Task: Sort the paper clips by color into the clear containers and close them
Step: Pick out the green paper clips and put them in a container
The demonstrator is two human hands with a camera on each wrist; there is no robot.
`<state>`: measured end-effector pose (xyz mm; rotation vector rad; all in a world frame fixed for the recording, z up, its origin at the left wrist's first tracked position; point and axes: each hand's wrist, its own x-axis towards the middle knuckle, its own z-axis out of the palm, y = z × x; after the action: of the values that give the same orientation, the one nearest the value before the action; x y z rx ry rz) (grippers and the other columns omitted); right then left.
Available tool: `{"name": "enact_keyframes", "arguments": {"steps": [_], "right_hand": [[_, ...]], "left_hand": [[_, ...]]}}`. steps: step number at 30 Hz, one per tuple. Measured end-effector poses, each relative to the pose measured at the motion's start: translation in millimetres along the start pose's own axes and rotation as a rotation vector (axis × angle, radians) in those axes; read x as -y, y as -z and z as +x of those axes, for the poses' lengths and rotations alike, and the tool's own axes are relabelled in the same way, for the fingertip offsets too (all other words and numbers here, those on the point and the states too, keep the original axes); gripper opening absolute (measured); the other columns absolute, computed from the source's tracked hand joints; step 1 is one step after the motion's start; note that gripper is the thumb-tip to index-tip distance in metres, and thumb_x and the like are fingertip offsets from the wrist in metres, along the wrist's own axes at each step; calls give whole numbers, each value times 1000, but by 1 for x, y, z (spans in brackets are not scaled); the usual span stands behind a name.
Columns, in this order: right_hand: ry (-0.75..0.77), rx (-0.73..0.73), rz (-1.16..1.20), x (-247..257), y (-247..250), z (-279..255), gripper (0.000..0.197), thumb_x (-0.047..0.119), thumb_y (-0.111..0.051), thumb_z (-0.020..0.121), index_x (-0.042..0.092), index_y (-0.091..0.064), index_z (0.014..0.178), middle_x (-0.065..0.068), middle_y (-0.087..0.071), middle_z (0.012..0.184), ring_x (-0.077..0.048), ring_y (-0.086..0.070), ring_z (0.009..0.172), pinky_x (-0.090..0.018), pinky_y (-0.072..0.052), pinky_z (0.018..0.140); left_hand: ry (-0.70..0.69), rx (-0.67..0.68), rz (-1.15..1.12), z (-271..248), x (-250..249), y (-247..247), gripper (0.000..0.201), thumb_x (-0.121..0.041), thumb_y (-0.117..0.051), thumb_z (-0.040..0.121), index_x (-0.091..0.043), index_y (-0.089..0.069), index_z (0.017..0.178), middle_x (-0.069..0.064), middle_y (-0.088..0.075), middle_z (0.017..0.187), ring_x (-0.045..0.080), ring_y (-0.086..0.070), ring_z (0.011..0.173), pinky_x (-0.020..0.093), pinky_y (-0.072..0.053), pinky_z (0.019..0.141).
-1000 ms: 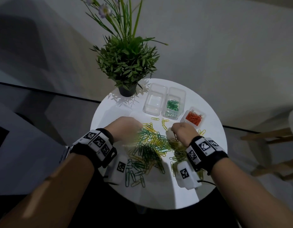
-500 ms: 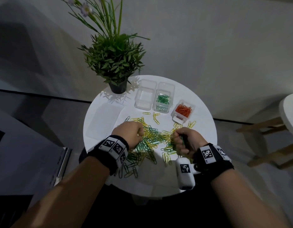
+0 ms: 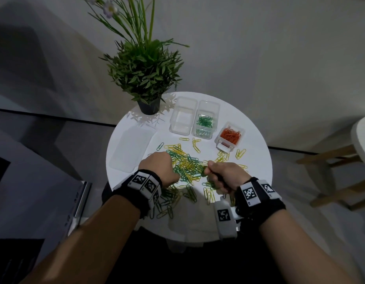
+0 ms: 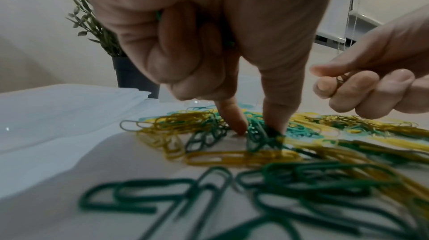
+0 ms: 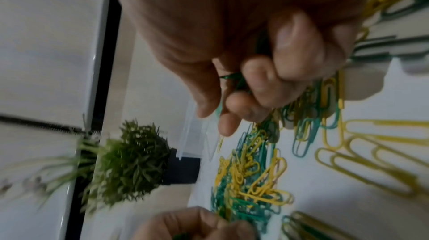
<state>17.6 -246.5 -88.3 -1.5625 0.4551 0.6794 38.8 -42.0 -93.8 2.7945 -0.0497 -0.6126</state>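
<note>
A loose pile of green and yellow paper clips (image 3: pixel 187 167) covers the middle of the round white table (image 3: pixel 257 160). My left hand (image 3: pixel 159 167) is over its left side. In the left wrist view its thumb and forefinger (image 4: pixel 236 126) press down on green clips (image 4: pixel 257 137), and green shows between its curled fingers. My right hand (image 3: pixel 216 173) is at the pile's right side, its fingers (image 5: pixel 255 86) curled round a bunch of green clips (image 5: pixel 232 77). At the back stand an empty clear container (image 3: pixel 183 117), one with green clips (image 3: pixel 205 121) and a small one with orange clips (image 3: pixel 229 135).
A potted plant (image 3: pixel 144 78) stands at the table's back left, close to the containers. A flat clear lid (image 3: pixel 130 148) lies on the left of the table. A wooden stool (image 3: pixel 341 171) is off to the right. Stray clips reach the near edge.
Both hands have drawn back a little toward me over the pile. The right hand has turned thumb-up with green clips in its fist. My head view has shifted.
</note>
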Motion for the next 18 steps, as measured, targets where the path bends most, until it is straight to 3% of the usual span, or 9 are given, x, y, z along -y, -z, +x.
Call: {"name": "enact_keyframes", "arguments": {"steps": [2, 5, 8, 10, 14, 18], "right_hand": [[57, -90, -228, 2, -6, -6, 30, 33, -68, 87, 11, -63, 68, -1, -50, 54, -11, -40, 41, -17, -31, 39], [100, -139, -586, 0, -17, -6, 30, 34, -83, 70, 9, -66, 67, -3, -67, 62, -17, -63, 59, -23, -52, 60], [80, -110, -1038, -2, -32, -7, 37, 45, -81, 67, 11, -68, 71, 0, -70, 68, -17, -68, 70, -28, -55, 66], [91, -120, -1203, -1, -42, -12, 40, 50, -79, 67, 13, -67, 77, -1, -70, 74, -19, -66, 75, -27, -52, 66], [126, -150, -1310, -3, -49, -12, 31, 43, -72, 78, 14, -65, 86, -3, -67, 90, -24, -63, 88, -29, -49, 72], [127, -193, -1261, 1, -43, -15, 21, 36, -70, 80, 16, -64, 81, -1, -68, 84, -22, -64, 83, -30, -52, 73]], "left_hand": [[-6, 23, -58, 2, 2, 3, 14, -29, -68, 65, -16, -68, 69, -2, -67, 70, 18, -64, 75, 25, -49, 61], [-14, 51, -166, 3, 10, 6, 11, -24, -67, 70, -15, -66, 63, -2, -67, 66, 17, -65, 73, 27, -53, 65], [-11, 54, -252, 2, 21, 7, 15, -23, -66, 71, -15, -64, 58, -2, -69, 66, 16, -66, 73, 31, -56, 70], [-21, 64, -316, 2, 29, 8, 14, -23, -68, 71, -15, -66, 59, -3, -71, 68, 14, -68, 74, 34, -57, 74], [-66, 43, -374, -1, 33, 13, 8, -21, -65, 75, -18, -70, 70, -6, -72, 73, 12, -67, 77, 32, -56, 76], [-101, -9, -502, -8, 22, 18, 11, -17, -60, 85, -17, -69, 78, -1, -70, 80, 17, -63, 82, 25, -47, 75]]}}
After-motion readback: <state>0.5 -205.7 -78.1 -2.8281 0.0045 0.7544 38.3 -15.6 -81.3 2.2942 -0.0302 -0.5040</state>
